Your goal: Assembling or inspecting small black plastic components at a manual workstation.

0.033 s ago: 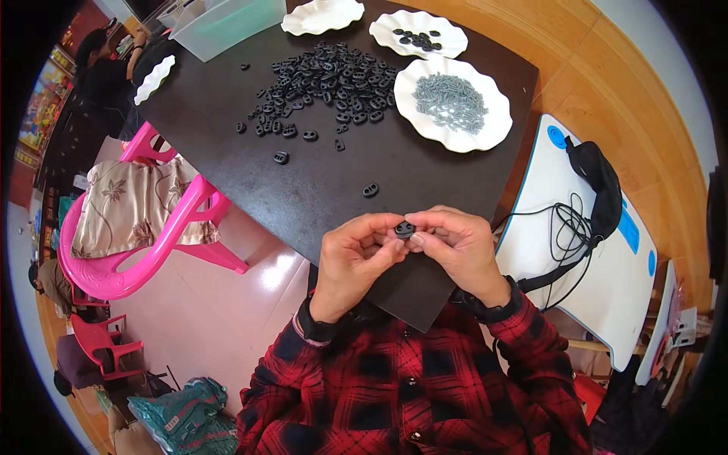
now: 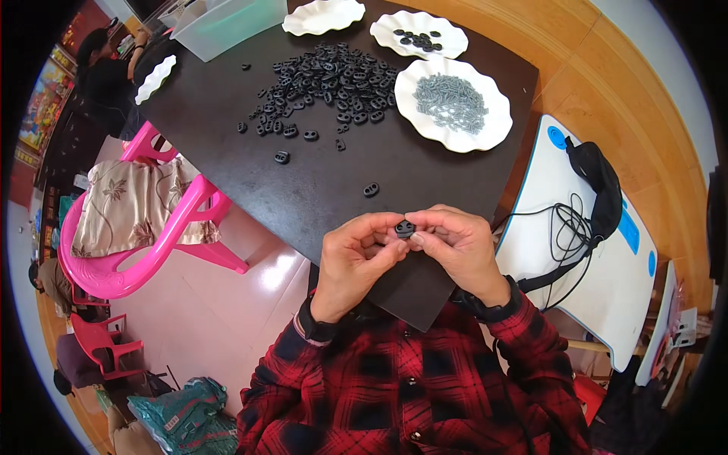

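Between the thumbs and fingertips of both hands is a small black two-hole cord lock (image 2: 405, 228), its holes showing upward. My left hand (image 2: 356, 254) pinches its left side and my right hand (image 2: 460, 246) its right side. They hold it above the near corner of the dark table (image 2: 425, 178). Just beyond my fingers lies another black cord lock (image 2: 371, 189), and one more (image 2: 282, 157) rests farther left. A large pile of black cord-lock pieces (image 2: 334, 80) spreads over the far half of the table. What sits inside the held piece is hidden.
Small grey springs (image 2: 451, 102) fill a scalloped white plate (image 2: 497, 129). Behind it, another plate (image 2: 383, 30) carries several black pieces. A clear plastic bin (image 2: 227, 30) stands at the far left. Pink chair (image 2: 114, 280) at left; white side table (image 2: 584, 296) with black cable at right.
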